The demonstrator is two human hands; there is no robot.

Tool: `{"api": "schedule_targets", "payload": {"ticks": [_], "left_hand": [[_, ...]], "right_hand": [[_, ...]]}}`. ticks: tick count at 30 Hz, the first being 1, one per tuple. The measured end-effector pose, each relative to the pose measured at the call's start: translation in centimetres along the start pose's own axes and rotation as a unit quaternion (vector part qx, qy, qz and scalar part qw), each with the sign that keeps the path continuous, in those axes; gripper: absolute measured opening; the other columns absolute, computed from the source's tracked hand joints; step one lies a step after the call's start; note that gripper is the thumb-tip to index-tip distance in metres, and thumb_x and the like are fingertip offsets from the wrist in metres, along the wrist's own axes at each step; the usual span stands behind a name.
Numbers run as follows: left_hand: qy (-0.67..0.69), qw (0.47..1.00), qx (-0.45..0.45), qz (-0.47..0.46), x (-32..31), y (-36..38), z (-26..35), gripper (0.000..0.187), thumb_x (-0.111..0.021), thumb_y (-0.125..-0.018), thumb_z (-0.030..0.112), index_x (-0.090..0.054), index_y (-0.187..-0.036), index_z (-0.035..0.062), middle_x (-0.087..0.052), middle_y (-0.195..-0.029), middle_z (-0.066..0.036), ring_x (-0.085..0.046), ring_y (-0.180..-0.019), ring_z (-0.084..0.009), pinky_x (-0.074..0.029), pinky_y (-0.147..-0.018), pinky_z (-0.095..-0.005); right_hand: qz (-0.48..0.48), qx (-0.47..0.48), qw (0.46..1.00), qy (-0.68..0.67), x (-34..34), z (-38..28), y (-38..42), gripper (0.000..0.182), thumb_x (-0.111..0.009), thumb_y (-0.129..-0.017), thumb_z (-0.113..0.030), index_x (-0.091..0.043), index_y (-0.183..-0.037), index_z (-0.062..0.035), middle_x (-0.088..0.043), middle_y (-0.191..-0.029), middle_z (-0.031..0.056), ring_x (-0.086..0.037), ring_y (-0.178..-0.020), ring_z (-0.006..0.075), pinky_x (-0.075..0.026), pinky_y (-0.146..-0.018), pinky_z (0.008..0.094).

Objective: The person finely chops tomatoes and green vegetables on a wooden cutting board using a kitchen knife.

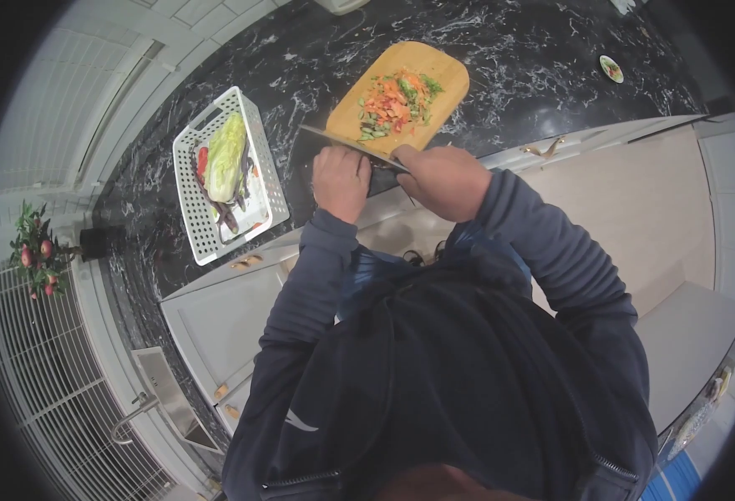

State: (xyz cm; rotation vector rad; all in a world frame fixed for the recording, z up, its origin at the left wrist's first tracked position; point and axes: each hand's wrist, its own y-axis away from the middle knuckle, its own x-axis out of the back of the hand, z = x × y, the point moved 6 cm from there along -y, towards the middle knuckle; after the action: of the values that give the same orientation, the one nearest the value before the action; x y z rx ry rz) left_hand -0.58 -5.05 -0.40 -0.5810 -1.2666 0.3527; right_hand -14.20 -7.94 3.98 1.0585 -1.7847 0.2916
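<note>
A knife [347, 143] lies across the near left edge of a wooden cutting board [445, 63], its blade pointing left. My right hand [445, 181] is closed around the knife's handle. Close beside the blade, on its near side, my left hand [342, 182] has its fingers curled together at the counter's front edge; whatever they may hold is hidden. Chopped orange, red and green vegetables [397, 102] are heaped on the board. To the left stands a white perforated basket [266, 188] with a pale green cabbage [226, 159], something red and dark long pieces inside.
The black marbled counter [534, 50] runs along the far side. A small oval dish [610, 69] sits at its right. A potted plant [40, 250] with pinkish fruit stands at far left, above a sink [167, 388] with a tap. Drawers with handles are below the counter's edge.
</note>
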Motion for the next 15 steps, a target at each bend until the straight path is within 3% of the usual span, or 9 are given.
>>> {"api": "schedule_targets", "payload": {"ticks": [3,6,9,15], "left_hand": [[0.02,1.0,0.014,-0.011,0.0,-0.1,-0.1,0.014,-0.054,-0.084,0.016,-0.061,-0.075,0.0084,-0.057,-0.077,-0.004,-0.049,-0.073,-0.0254,-0.039,-0.064,-0.0352],[0.037,0.999,0.006,0.013,0.4,-0.1,0.0,0.011,-0.056,-0.083,0.015,-0.063,-0.077,0.0109,-0.055,-0.075,-0.002,-0.048,-0.07,-0.0238,-0.038,-0.063,-0.033],[0.048,0.999,0.023,-0.005,0.5,-0.3,0.0,0.011,-0.056,-0.083,0.014,-0.064,-0.078,0.0094,-0.051,-0.074,-0.003,-0.047,-0.069,-0.0237,-0.038,-0.063,-0.0327],[0.046,0.999,-0.011,-0.007,0.5,0.0,0.5,0.011,-0.057,-0.081,0.013,-0.063,-0.074,0.006,-0.058,-0.074,-0.006,-0.05,-0.071,-0.0248,-0.04,-0.066,-0.0345]], "right_hand": [[-0.01,0.005,0.998,-0.055,-0.3,0.7,-1.2,0.029,-0.035,-0.089,-0.026,-0.04,-0.105,-0.003,-0.058,-0.077,0.0227,-0.052,-0.066,0.0414,-0.036,-0.057,0.0468],[0.022,0.002,0.995,-0.094,-0.1,1.2,-2.0,0.028,-0.036,-0.089,-0.025,-0.043,-0.102,-0.0021,-0.056,-0.079,0.0214,-0.052,-0.069,0.0399,-0.035,-0.059,0.0451],[0.03,-0.007,0.995,-0.095,0.2,1.3,-1.5,0.033,-0.035,-0.09,-0.025,-0.042,-0.11,0.0002,-0.058,-0.078,0.0229,-0.052,-0.071,0.0421,-0.035,-0.06,0.046],[0.014,0.008,0.999,-0.042,0.5,0.2,1.1,0.021,-0.04,-0.089,-0.023,-0.039,-0.098,-0.0048,-0.055,-0.072,0.0225,-0.05,-0.063,0.0438,-0.036,-0.055,0.0477]]}}
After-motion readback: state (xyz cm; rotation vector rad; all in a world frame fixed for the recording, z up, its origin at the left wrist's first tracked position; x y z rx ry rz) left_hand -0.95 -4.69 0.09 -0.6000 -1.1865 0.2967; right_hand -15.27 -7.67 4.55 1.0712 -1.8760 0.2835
